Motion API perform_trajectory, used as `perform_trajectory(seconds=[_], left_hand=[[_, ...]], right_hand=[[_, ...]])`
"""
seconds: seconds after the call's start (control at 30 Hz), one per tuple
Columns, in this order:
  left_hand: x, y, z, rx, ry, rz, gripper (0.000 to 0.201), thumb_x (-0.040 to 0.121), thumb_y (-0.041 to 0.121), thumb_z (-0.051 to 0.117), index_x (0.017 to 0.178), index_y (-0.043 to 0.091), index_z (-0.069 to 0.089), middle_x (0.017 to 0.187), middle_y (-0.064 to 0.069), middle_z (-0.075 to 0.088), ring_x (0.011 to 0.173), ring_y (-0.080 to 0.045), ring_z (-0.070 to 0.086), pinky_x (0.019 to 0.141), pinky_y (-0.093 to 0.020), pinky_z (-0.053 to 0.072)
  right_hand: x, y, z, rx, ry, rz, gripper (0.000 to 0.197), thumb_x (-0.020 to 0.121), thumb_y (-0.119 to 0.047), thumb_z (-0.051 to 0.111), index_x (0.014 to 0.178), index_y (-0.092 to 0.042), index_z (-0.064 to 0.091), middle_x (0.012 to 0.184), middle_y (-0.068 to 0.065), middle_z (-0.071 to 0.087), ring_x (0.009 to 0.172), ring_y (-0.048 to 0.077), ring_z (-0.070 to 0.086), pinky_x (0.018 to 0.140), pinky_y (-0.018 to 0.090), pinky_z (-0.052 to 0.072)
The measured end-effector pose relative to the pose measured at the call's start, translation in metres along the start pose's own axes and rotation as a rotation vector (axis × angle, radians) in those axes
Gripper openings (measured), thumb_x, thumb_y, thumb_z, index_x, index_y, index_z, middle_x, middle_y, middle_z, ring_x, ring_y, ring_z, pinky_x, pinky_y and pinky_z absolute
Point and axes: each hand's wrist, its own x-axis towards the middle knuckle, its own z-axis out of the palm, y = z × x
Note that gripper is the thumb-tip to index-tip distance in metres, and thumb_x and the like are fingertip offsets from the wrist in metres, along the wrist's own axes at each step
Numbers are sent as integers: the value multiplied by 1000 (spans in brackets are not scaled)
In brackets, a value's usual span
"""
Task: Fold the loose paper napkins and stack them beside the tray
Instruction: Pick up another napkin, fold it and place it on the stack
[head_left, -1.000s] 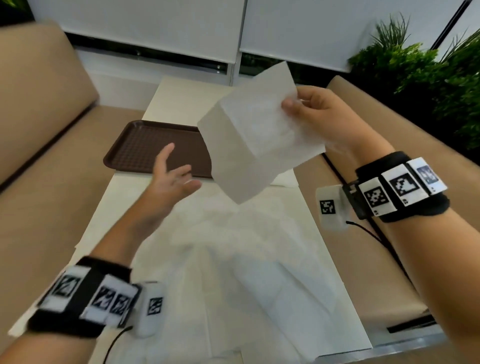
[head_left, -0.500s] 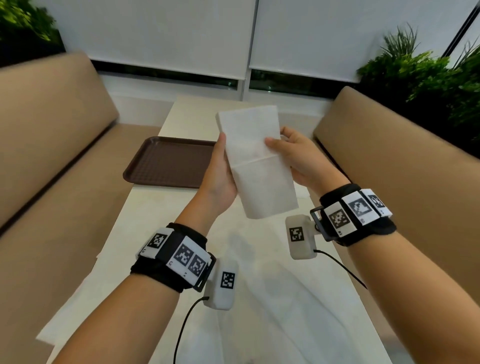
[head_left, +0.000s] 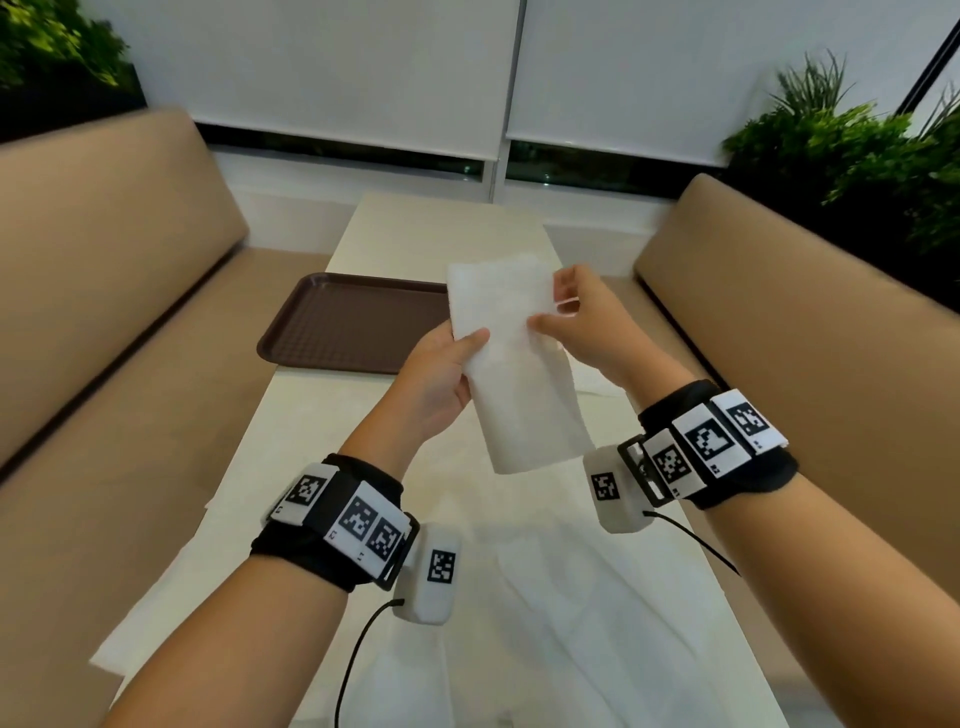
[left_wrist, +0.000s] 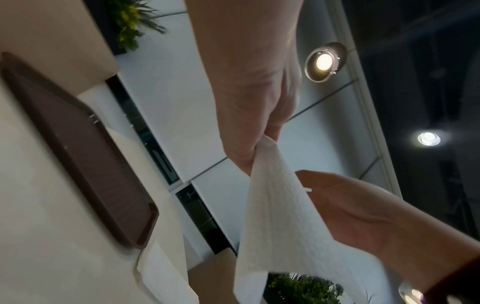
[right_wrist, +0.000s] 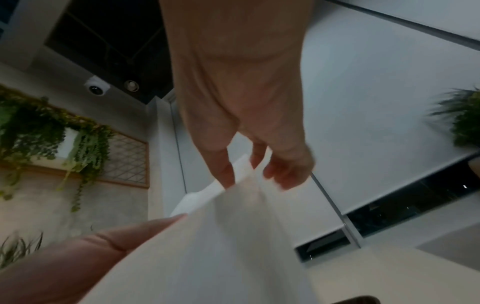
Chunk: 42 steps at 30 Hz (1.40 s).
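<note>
A white paper napkin (head_left: 519, 384), folded into a long narrow strip, hangs upright in the air over the table. My left hand (head_left: 462, 353) pinches its left edge, thumb on the front. My right hand (head_left: 550, 306) pinches the upper right edge between thumb and fingers. In the left wrist view my left hand (left_wrist: 249, 139) grips the napkin's top corner (left_wrist: 280, 216). The right wrist view has my right hand (right_wrist: 241, 170) holding the napkin (right_wrist: 221, 246). The brown tray (head_left: 353, 322) lies empty behind the hands. Several loose unfolded napkins (head_left: 545, 597) cover the near table.
Another white napkin (head_left: 597, 387) lies flat just right of the tray. The narrow cream table (head_left: 322, 415) runs between two tan benches (head_left: 104, 312), the other one (head_left: 805, 312) on the right. Plants (head_left: 857, 156) stand behind the right bench. A window with blinds closes off the far end.
The right hand alone held the napkin high and half open. The left hand came up and took its left edge, and the napkin now hangs lower as a narrow folded strip between both hands.
</note>
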Motion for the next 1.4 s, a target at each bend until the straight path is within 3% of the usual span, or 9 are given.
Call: perform_trajectory(seconds=[0.13,0.3,0.47,0.67,0.87,0.97,1.1,1.27,1.4], left_hand=[[-5,9,2,293,-145,-27,19,96,16,51,110,18,64,105,-1,71,98,-18,67,82,-30,54],[-6,13,3,422,-253,-36,20,96,22,53,110,14,65,105,-3,71,96,-17,68,80,-28,55],[-9,-3,-14,376,-146,-7,22,95,22,54,106,11,69,102,-9,71,90,-19,67,80,-31,52],[-3,-21,-27,342,55,42,14,89,21,63,97,12,71,91,-2,73,84,-17,68,71,-27,56],[11,-30,-47,293,176,49,23,95,11,54,113,23,60,98,-3,68,90,-16,66,70,-26,57],[29,-42,-52,381,206,13,30,96,5,50,92,33,59,93,-10,63,82,-22,62,68,-35,51],[66,-76,-56,615,144,-166,51,92,-7,41,59,22,69,85,-9,63,75,-24,52,60,-27,35],[135,-91,-33,641,83,-195,30,89,-5,50,94,18,68,114,-10,62,102,-25,59,79,-34,49],[189,-101,-10,707,85,-118,27,87,-4,58,105,15,63,117,-11,57,89,-19,56,64,-22,48]], right_hand=[[-2,-23,-18,-157,-100,-191,70,78,-42,73,135,-21,39,128,-3,47,113,9,44,92,23,40],[6,-34,-24,-229,-278,-195,35,86,-34,67,102,-3,65,97,13,68,84,20,64,82,40,55],[12,-18,-30,-127,-204,-143,32,91,-33,61,100,-3,66,97,15,69,78,19,64,79,35,54],[20,5,-31,145,-30,-53,24,94,-30,57,101,-9,66,87,-1,67,70,6,63,60,13,53],[26,57,-27,219,10,107,17,96,-17,55,108,-10,64,88,1,63,69,9,60,57,17,52],[24,103,-14,288,8,284,20,94,-4,54,110,-16,50,78,5,56,59,14,54,49,24,47],[27,168,10,255,0,399,23,92,-1,54,75,-17,59,70,0,58,59,14,53,54,23,44],[69,201,1,257,66,438,18,88,-3,54,96,-13,67,87,-1,63,68,14,59,52,17,46],[114,214,-20,135,151,413,25,84,0,54,100,-17,62,91,4,62,64,18,56,53,24,44]])
